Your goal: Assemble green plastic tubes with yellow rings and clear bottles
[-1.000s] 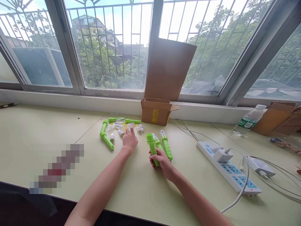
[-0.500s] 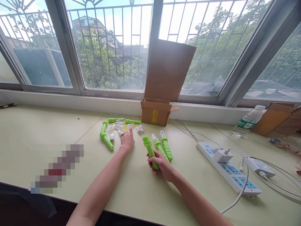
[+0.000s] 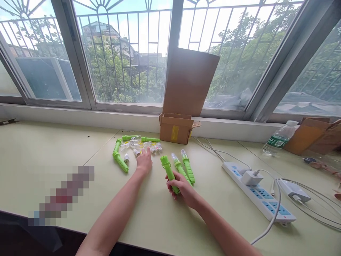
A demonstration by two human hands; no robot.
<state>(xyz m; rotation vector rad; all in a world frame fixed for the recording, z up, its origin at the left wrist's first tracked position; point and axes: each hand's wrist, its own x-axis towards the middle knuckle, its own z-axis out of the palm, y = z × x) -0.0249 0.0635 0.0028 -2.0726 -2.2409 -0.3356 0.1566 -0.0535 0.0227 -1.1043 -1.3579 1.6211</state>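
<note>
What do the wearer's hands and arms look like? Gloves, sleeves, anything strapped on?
The left hand and right hand are ungloved. The left forearm and right forearm are bare, tapering to the wrists, with no sleeves, watch, bracelet or cables in view. Rings: too small to tell.

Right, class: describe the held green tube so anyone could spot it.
On the pale table, find the yellow-taped brown box. In front of it, the right hand holds the green tube; unlike its two neighbours, it has no clear tip.
</note>
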